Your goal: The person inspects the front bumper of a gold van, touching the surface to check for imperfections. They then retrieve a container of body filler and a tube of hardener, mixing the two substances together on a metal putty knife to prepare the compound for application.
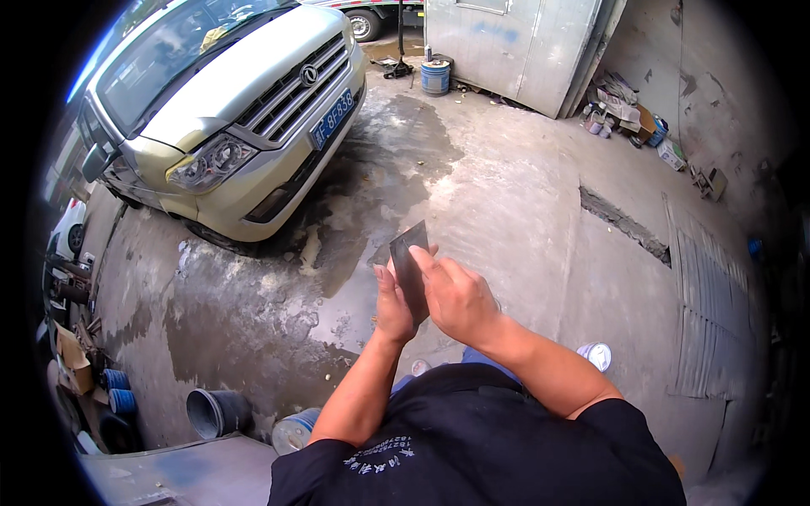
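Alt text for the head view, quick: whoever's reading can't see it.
A person's left hand holds a thin dark sheet while the right hand touches it. A pale van stands at upper left on a partly wet concrete floor, with a dark bucket at lower left.

The thin sheet (pixel 408 271) between the left hand (pixel 393 307) and the right hand (pixel 460 297) looked matt, like paper. Beyond the left hand, the van (pixel 202 80) showed glossy painted metal and a smooth, clear-covered headlight (pixel 213 163). The concrete floor (pixel 523 223) beneath both was rough, wet-sheened leftward. Right of the right hand lay dull ribbed sheeting (pixel 713 312); behind both, the shirt (pixel 498 438) was matt cloth.
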Available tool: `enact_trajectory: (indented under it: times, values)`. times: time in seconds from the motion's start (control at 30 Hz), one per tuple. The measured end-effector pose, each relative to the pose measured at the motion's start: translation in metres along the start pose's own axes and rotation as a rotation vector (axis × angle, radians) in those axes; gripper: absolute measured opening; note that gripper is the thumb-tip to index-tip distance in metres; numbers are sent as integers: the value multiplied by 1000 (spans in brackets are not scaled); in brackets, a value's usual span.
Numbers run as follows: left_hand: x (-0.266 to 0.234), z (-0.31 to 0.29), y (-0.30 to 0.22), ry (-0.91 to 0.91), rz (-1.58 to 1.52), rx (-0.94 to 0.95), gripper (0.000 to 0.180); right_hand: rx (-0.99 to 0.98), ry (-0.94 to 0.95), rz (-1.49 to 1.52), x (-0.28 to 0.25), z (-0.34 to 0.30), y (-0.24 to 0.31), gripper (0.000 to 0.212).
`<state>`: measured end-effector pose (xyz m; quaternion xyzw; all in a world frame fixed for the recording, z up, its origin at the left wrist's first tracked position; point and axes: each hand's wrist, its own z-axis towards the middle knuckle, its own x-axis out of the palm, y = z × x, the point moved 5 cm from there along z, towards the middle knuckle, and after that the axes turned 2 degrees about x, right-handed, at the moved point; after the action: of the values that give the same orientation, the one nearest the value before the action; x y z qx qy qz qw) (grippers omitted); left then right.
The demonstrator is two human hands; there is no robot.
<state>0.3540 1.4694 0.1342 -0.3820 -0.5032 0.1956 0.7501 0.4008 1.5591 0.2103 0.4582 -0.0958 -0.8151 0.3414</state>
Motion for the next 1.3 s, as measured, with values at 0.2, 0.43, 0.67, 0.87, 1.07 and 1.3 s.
enact_trajectory:
  times: [0.2, 0.43, 0.67, 0.87, 1.07, 1.3]
  values:
    - [-2, 4, -2, -63, 38, -6, 83, 3, -20, 10, 1, 2, -2, 45]
    - [-7, 6, -4, -84, 94, -9, 81, -21, 27, 38, 14, -10, 1, 47]
    - [-16, 9, -5, -30, 80, 0, 72, 94, 68, 224, 10, 3, -11, 44]
    - [-15, 6, -1, -89, 53, -83, 71, 382, 3, 562, 3, 19, -54, 34]
    - [-11, 8, -6, -51, 51, -113, 72, 459, -5, 717, 9, 7, -66, 33]
    - [-5, 15, 1, 13, 25, -144, 77, 391, -6, 654, 4, -4, -57, 30]
